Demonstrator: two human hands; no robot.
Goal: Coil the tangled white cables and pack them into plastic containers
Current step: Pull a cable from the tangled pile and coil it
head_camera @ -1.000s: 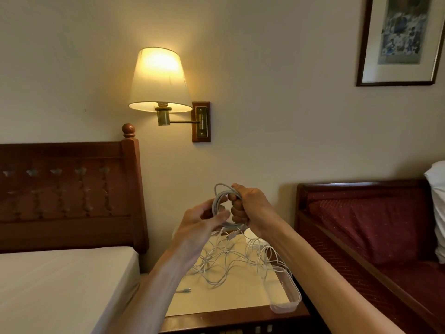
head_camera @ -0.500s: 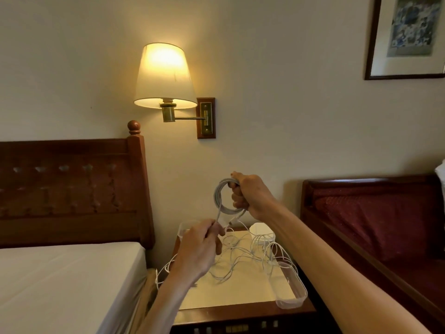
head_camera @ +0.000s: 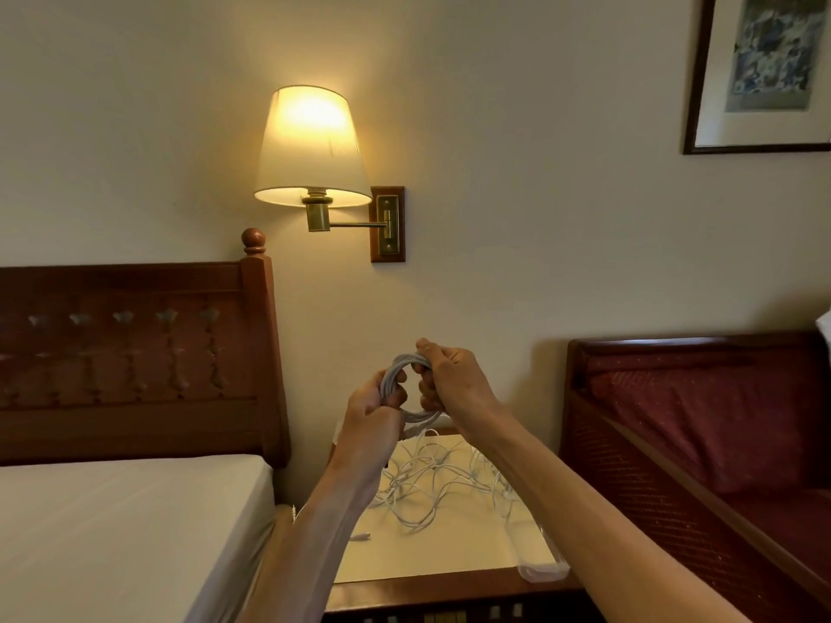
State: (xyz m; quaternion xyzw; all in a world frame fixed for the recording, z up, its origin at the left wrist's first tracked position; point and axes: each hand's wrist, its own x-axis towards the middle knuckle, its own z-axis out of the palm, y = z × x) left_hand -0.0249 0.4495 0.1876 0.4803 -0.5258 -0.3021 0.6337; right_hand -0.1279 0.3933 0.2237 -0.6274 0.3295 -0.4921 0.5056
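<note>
One clear plastic container (head_camera: 542,571) sits at the surface's (head_camera: 431,559) near right corner. One tangle of white cables (head_camera: 431,485) sprawls behind it, partly hidden by both forearms. Above the tangle, the left hand (head_camera: 368,424) and right hand (head_camera: 454,382) each grip one cable coil (head_camera: 395,375). One lit lamp (head_camera: 310,146) hangs beyond.

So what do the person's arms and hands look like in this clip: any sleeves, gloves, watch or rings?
Both forearms are bare right to the frame's lower edge: no sleeves in view. The left hand and right hand wear no gloves, and neither wrist shows a watch or band. No rings are visible on the fingers that show, though several are curled out of sight.
</note>
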